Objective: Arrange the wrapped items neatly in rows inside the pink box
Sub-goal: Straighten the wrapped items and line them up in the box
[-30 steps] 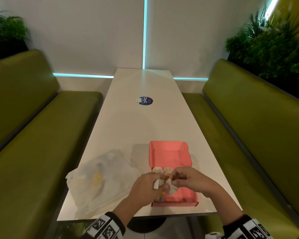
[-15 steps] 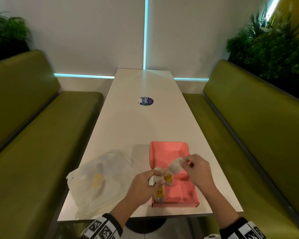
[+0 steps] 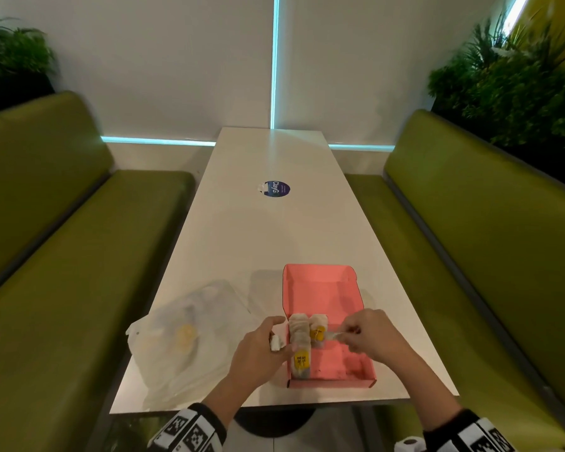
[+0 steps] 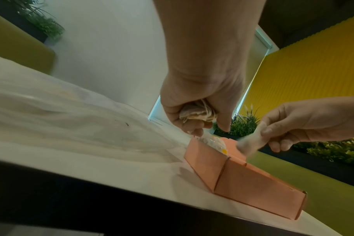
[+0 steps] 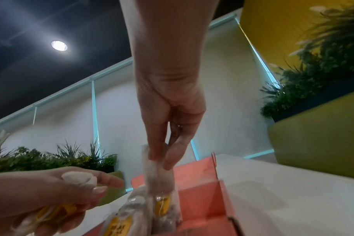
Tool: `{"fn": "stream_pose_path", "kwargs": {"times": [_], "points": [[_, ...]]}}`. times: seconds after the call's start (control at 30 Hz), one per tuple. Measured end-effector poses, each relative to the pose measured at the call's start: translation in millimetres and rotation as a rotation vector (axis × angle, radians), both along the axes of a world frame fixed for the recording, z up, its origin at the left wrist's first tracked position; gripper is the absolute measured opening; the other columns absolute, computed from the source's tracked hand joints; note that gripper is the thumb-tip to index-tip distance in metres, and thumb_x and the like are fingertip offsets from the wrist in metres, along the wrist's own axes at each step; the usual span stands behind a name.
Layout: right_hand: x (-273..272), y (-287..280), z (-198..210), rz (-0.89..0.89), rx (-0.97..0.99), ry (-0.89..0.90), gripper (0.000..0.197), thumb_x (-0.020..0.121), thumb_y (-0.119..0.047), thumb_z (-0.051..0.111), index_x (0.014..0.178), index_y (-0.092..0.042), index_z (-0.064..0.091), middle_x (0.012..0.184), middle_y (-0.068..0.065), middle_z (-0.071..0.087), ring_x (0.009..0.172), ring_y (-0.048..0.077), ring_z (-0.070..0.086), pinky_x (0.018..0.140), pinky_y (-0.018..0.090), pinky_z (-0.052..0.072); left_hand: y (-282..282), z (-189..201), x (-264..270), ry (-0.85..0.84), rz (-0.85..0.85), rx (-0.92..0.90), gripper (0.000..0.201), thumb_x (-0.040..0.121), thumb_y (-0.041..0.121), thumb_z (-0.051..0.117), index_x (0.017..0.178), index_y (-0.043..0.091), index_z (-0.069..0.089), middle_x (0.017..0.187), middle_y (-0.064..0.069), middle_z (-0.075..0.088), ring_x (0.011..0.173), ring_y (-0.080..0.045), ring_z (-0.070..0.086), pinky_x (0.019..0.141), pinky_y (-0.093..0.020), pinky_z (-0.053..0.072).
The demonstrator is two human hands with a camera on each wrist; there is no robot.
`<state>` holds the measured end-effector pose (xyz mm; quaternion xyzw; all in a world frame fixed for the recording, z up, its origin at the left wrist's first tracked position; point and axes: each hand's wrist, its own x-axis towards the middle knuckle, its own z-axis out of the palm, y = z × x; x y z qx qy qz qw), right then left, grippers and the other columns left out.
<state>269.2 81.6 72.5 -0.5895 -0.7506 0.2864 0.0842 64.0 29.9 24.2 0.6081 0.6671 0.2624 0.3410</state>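
the right hand (image 3: 369, 337) pinches the top of a clear packet (image 5: 162, 183) between thumb and fingertips, with its lower end down in the pink box (image 3: 349, 363), just beside a packet (image 3: 300, 347) that lies along the box's left wall. the left hand (image 3: 265, 349) is curled round a small bunch of further packets (image 4: 196, 112), hovering over the box's left wall near its front corner. the box sits at the near edge of the surface (image 3: 274, 239), toward the right, with its lid flap open at the far end. a crumpled plastic bag (image 3: 190, 334) lies to the left of it on the surface.

the risks, as a guess: the held packet is gripped only by its thin top, so it may flop sideways when let go and land across its neighbour, spoiling the row. the left hand's bunch looks loosely gathered, and one could slip out onto the surface or into the box askew.
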Motion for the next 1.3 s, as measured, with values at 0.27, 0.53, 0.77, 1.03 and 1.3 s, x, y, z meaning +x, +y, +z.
{"fn": "stream_pose_path", "kwargs": {"times": [0.27, 0.53, 0.77, 1.03, 1.3], "points": [[-14.9, -2.9, -21.7, 0.116, -0.057, -0.126, 0.034, 0.086, -0.016, 0.062, 0.06, -0.031, 0.047, 0.077, 0.0, 0.066, 0.074, 0.012, 0.06, 0.074, 0.021, 0.048, -3.3, -11.0, -2.1, 0.033, -0.092, -0.159, 0.079, 0.078, 0.033, 0.072, 0.141, 0.029, 0.025, 0.078, 0.013, 0.048, 0.076, -0.007, 0.052, 0.061, -0.012, 0.04], [-27.2, 4.5, -41.7, 0.113, -0.005, -0.156, 0.018, 0.085, -0.01, 0.053, 0.091, -0.01, 0.07, 0.087, -0.001, 0.059, 0.081, 0.008, 0.048, 0.071, 0.018, 0.035, -2.1, -17.5, -1.3, 0.062, -0.068, -0.202, 0.079, 0.078, 0.036, 0.073, 0.141, 0.033, 0.025, 0.115, -0.001, 0.057, 0.09, -0.01, 0.052, 0.081, -0.021, 0.045], [-35.0, 11.0, -50.2, -0.05, 0.072, -0.081, 0.018, 0.082, -0.011, 0.05, 0.067, -0.021, 0.046, 0.073, -0.001, 0.054, 0.075, 0.015, 0.051, 0.052, 0.013, 0.032, 0.2, -20.3, -1.5, 0.059, -0.065, -0.217, 0.081, 0.077, 0.037, 0.074, 0.141, 0.033, 0.025, 0.126, -0.005, 0.055, 0.108, -0.019, 0.056, 0.089, -0.026, 0.045], [-44.1, 7.5, -72.6, -0.306, 0.12, 0.088, 0.02, 0.087, -0.023, 0.062, 0.085, -0.013, 0.045, 0.084, 0.003, 0.054, 0.078, 0.016, 0.052, 0.069, 0.025, 0.043, 1.3, -23.6, -3.3, 0.061, -0.063, -0.186, 0.08, 0.075, 0.038, 0.075, 0.139, 0.034, 0.027, 0.096, 0.006, 0.053, 0.088, -0.013, 0.056, 0.08, -0.024, 0.048], [-34.1, 5.3, -80.8, -0.398, 0.235, 0.225, 0.016, 0.088, -0.018, 0.06, 0.09, -0.009, 0.047, 0.089, 0.003, 0.046, 0.078, 0.019, 0.048, 0.06, 0.02, 0.037, 0.6, -21.7, -2.1, 0.061, -0.068, -0.19, 0.08, 0.076, 0.038, 0.074, 0.14, 0.033, 0.026, 0.109, 0.0, 0.059, 0.086, -0.01, 0.054, 0.076, -0.019, 0.046]]}}
